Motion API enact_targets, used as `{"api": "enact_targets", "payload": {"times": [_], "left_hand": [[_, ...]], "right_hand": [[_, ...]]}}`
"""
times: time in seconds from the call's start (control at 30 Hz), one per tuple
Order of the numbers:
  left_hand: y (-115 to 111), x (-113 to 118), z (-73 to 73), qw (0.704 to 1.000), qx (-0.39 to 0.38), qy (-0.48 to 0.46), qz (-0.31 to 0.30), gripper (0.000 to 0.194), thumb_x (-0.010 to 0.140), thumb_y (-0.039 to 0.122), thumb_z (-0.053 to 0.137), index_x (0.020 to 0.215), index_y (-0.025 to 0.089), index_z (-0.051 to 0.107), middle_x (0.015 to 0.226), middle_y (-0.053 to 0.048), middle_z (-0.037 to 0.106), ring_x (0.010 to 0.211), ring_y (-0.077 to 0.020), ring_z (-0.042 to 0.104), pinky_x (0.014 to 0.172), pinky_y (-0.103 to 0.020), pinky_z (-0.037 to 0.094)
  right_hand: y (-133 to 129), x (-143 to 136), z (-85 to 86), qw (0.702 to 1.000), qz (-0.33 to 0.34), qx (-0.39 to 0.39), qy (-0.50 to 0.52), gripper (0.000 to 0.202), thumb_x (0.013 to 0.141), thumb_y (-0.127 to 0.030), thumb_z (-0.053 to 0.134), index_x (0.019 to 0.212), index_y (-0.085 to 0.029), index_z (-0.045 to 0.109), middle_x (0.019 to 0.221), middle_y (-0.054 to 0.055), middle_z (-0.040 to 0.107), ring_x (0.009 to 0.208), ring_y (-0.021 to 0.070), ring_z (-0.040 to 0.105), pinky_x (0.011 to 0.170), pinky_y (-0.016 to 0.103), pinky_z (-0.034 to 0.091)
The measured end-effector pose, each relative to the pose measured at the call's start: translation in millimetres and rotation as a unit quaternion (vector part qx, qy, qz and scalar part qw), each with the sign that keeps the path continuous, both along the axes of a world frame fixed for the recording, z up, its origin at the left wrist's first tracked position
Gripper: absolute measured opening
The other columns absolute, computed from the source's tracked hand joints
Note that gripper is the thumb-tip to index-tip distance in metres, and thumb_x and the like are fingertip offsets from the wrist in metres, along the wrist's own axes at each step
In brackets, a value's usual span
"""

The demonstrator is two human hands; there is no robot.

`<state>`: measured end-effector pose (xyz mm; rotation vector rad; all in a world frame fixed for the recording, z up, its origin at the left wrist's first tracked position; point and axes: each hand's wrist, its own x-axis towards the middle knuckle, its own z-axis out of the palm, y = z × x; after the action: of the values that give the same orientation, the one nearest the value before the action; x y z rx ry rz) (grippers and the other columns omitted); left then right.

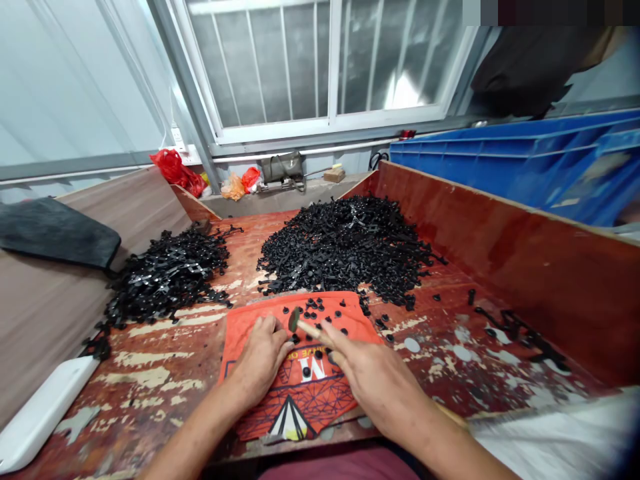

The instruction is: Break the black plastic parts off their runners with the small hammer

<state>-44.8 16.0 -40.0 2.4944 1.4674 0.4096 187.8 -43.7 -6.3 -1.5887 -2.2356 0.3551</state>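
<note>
An orange-red printed cloth (pixel 250 420) lies at the front of the worn red table, with several small black round parts (pixel 307 371) scattered on it. My right hand (pixel 357 367) is closed round the light handle of a small tool (pixel 310 330), whose dark head points to the left. Over the left side of the cloth rests my left hand (pixel 263 350), its fingers bent together near the tool's head. What its fingertips hold, if anything, is too small to make out.
Behind the cloth rises a large pile of black parts (pixel 340 247); a smaller pile (pixel 170 273) is at the left. A white object (pixel 45 413) lies front left. Wooden boards (pixel 500 247) edge the table. Blue crates (pixel 475 160) stand behind the right board.
</note>
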Motion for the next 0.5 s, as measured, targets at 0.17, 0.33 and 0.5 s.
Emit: {"api": "enact_targets", "payload": {"times": [0.17,0.33,0.5], "left_hand": [[-0.1,-1.2,-2.5,1.0,0.005,-0.005,-0.001,0.031,0.099,0.033,0.042,0.082,0.016,0.064,0.096,-0.007,0.054,0.091,-0.0222,0.047,0.082,-0.035,0.039],[-2.9,4.8,-0.6,1.0,0.005,0.008,-0.001,0.032,0.098,0.034,0.044,0.08,0.017,0.065,0.096,-0.008,0.056,0.091,-0.0225,0.05,0.083,-0.035,0.041],[28.4,-50.8,47.2,0.989,0.097,0.103,0.043,0.029,0.095,0.033,0.045,0.082,0.02,0.067,0.091,-0.008,0.06,0.086,-0.022,0.054,0.078,-0.032,0.042]], "right_hand": [[1.8,-5.1,-3.5,1.0,-0.006,-0.023,-0.005,0.059,0.096,-0.018,0.05,0.15,-0.038,0.037,0.103,0.003,0.078,0.084,0.0254,0.075,0.066,0.033,0.058],[-0.5,2.4,10.0,0.99,0.01,-0.051,0.132,0.055,0.1,-0.021,0.041,0.151,-0.041,0.033,0.131,0.001,0.066,0.109,0.0238,0.069,0.093,0.04,0.055],[-13.2,33.1,-4.6,0.949,-0.002,-0.121,0.291,0.048,0.104,-0.038,0.035,0.152,-0.039,0.034,0.152,-0.004,0.044,0.14,0.0201,0.039,0.118,0.043,0.027]]}}
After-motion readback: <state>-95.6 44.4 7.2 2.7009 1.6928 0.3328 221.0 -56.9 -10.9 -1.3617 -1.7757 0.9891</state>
